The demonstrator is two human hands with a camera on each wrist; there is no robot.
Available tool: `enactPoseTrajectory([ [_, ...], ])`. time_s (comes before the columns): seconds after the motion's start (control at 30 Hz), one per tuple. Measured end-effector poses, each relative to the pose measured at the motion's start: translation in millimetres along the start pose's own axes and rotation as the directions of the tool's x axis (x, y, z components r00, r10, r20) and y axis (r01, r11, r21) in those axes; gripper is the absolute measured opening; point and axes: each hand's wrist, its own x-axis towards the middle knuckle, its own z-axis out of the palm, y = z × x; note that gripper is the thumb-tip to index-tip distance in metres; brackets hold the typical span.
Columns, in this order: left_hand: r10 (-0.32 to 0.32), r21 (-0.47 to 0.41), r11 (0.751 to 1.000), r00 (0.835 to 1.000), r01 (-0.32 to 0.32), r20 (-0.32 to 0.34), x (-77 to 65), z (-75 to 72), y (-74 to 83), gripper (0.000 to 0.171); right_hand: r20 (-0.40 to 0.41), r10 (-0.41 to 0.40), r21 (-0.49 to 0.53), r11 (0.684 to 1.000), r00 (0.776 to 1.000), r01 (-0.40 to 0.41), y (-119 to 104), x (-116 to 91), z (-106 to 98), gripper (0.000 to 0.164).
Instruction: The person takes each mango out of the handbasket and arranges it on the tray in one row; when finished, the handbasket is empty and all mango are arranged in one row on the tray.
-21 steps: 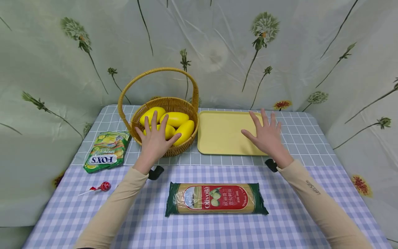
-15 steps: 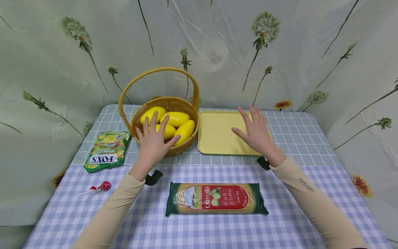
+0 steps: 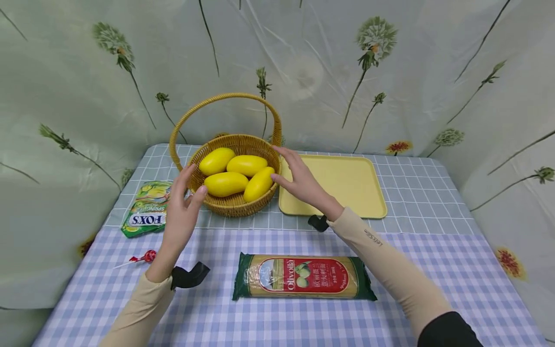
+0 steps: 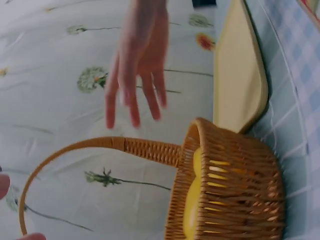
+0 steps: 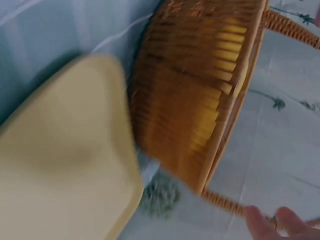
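Observation:
A wicker basket point(image 3: 236, 209) with a tall arched handle point(image 3: 225, 95) stands at the back left of the table, several smooth yellow fruits like mangoes point(image 3: 225, 184) lying in it. At the basket's left side is my left hand point(image 3: 179, 214), fingers extended and thumb apart, nothing in its grasp. My right hand point(image 3: 305, 183) reaches over the tray toward the basket's right rim, its fingers fairly straight. Whether either hand touches the basket I cannot tell. In the left wrist view the right hand point(image 4: 142, 60) hangs in the air beside the basket point(image 4: 240, 185).
A pale yellow tray point(image 3: 347, 188) lies right of the basket. A green FOX'S candy bag point(image 3: 147, 207) and a red lollipop point(image 3: 147, 256) are at left. A spaghetti pack point(image 3: 305, 276) lies in front, on the checked tablecloth point(image 3: 277, 323).
My right hand has moved left from over the tray to the basket's right side. My left hand has drawn back and left from above the basket to its left side.

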Motion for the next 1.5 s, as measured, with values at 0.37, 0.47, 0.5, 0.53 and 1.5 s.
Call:
enactPoseTrajectory([
  [0.37,-0.371,-0.279,0.888,0.928,0.366,0.038,-8.4,-0.3,-31.0,0.059,0.176,0.23,0.05,0.969,0.957,-0.242,-12,39,34,0.062],
  [0.47,-0.416,-0.317,0.853,0.907,0.415,0.068,-7.0,4.6,-42.3,0.06,0.192,0.271,0.038,0.958,0.943,-0.283,-13,47,41,0.061],
  [0.5,-0.427,-0.331,0.841,0.901,0.427,0.077,-6.7,6.3,-45.2,0.06,0.19,0.278,0.034,0.957,0.942,-0.29,-14,49,43,0.061],
  [0.53,-0.437,-0.343,0.831,0.896,0.437,0.082,-6.2,8.2,-48.0,0.06,0.186,0.286,0.033,0.954,0.94,-0.297,-15,51,45,0.06],
  [1.5,-0.422,-0.484,0.775,0.903,0.407,0.084,1.8,26.1,-68.2,0.059,0.342,0.324,-0.193,0.943,0.882,-0.272,-13,67,66,0.058],
])
